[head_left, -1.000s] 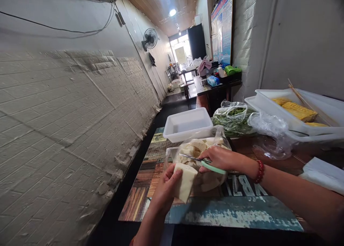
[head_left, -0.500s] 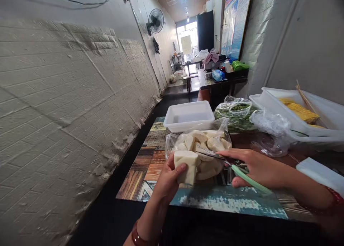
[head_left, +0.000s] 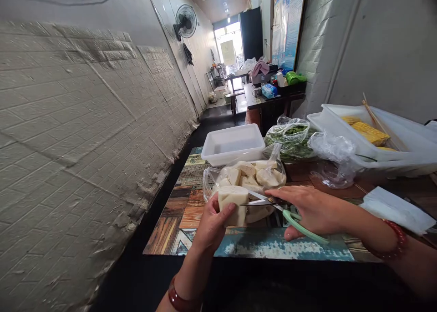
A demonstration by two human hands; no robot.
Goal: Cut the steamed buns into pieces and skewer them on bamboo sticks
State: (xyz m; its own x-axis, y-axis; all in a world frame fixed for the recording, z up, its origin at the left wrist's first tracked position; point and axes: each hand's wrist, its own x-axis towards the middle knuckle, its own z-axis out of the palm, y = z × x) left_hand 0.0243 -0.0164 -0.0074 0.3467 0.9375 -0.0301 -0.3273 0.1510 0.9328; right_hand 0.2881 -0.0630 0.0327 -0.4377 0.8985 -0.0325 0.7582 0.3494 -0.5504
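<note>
My left hand [head_left: 212,223] is closed around a pale, cream-coloured block of food [head_left: 234,203], thumb on its near face. Its exact kind is unclear. In my right hand [head_left: 309,209] is a pair of scissors [head_left: 300,226] with light green handles. The scissors' blades are spread, and their tips reach the right side of the block. Behind the block lies a clear plastic bag [head_left: 209,184] filled with several similar pale chunks [head_left: 268,176]. My left hand hides part of the block's lower left.
A white plastic tub [head_left: 234,158] stands behind the bag. To its right are a bag of green vegetables [head_left: 292,139], crumpled clear plastic [head_left: 332,148] and a white bin [head_left: 403,159] with corn [head_left: 370,133] and sticks. White folded sheets [head_left: 398,208] lie at the right.
The scissors have come down and left, their blades spreading wider against the block. The block stays in my left hand. The whole view has shifted slightly.
</note>
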